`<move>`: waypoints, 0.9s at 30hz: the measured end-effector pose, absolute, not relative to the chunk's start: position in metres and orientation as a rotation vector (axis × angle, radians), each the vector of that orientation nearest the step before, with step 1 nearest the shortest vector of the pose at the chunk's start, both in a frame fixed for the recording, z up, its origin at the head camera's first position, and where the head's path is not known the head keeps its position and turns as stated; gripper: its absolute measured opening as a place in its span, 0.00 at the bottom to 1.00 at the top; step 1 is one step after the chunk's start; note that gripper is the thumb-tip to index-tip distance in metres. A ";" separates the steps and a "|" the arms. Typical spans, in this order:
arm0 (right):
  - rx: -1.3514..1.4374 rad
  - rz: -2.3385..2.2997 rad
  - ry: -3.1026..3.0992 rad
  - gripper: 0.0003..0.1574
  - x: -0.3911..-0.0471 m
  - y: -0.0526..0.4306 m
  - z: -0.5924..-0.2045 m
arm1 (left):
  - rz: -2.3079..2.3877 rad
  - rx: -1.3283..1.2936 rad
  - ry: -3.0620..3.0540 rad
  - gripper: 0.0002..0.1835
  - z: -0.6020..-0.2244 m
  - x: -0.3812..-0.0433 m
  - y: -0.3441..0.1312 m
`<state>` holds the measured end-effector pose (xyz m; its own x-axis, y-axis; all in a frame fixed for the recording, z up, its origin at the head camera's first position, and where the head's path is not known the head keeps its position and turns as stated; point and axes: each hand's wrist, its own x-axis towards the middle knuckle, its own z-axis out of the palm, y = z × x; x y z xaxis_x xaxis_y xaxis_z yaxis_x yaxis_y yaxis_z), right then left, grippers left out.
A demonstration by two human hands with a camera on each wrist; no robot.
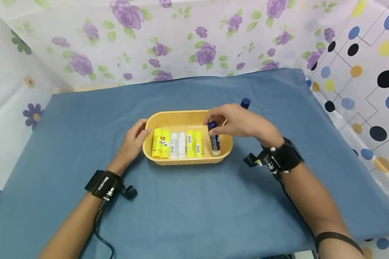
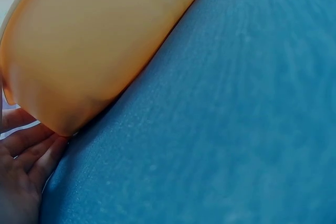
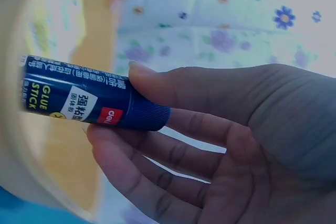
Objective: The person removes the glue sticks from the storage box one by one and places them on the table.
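Observation:
In the head view a yellow plastic tray (image 1: 184,162) holds a row of glue sticks: two yellow ones (image 1: 161,144), two white ones (image 1: 177,145) and two more yellow ones (image 1: 194,144). My left hand (image 1: 133,138) grips the tray's left end, thumb at the rim and fingers along the outer wall. Over the tray's right end, my right hand (image 1: 238,120) pinches a dark blue glue stick (image 3: 79,93) by its cap between thumb and fingers. That stick is tilted, its white base low inside the tray, right of the row.
Another dark blue capped stick (image 1: 245,103) shows behind my right hand, beyond the tray. A blue cloth (image 1: 188,208) covers the table. Flowered sheets (image 1: 175,39) hang at the back and left, a dotted one (image 1: 372,90) at the right. Cables run from both wrist cameras.

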<state>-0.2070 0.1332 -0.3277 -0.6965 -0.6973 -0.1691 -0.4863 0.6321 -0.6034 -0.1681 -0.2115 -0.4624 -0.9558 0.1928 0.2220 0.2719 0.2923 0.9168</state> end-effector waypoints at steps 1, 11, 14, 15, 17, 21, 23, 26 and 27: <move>-0.930 -0.753 2.505 0.18 -0.208 0.137 -0.322 | -1.767 -0.444 -2.471 0.19 -0.462 -0.170 -0.212; -0.765 -0.819 2.876 0.19 -0.200 0.189 -0.280 | -1.744 -0.434 -2.492 0.19 -0.464 -0.170 -0.214; -0.715 -0.824 2.952 0.19 -0.196 0.202 -0.272 | -1.750 -0.458 -2.472 0.19 -0.461 -0.171 -0.212; -0.701 -0.818 2.967 0.20 -0.196 0.205 -0.271 | -1.751 -0.464 -2.466 0.19 -0.460 -0.172 -0.212; -0.680 -0.789 2.980 0.19 -0.197 0.210 -0.270 | -1.757 -0.471 -2.455 0.19 -0.459 -0.172 -0.212; -0.623 -0.690 2.965 0.19 -0.202 0.214 -0.272 | -1.762 -0.442 -2.467 0.19 -0.460 -0.170 -0.213; -0.584 -0.642 2.952 0.19 -0.204 0.215 -0.275 | -1.756 -0.428 -2.475 0.19 -0.461 -0.170 -0.213; -0.528 -0.596 2.932 0.18 -0.207 0.216 -0.278 | -1.750 -0.420 -2.485 0.19 -0.463 -0.169 -0.211; -0.516 -0.583 2.923 0.18 -0.208 0.217 -0.279 | -1.747 -0.420 -2.489 0.19 -0.464 -0.170 -0.210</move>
<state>-0.2075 0.2168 -0.2794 -0.9353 -0.3508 -0.0471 -0.3059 0.8679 -0.3913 -0.1696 -0.2101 -0.4638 -0.9601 0.1810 0.2133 0.2621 0.3158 0.9119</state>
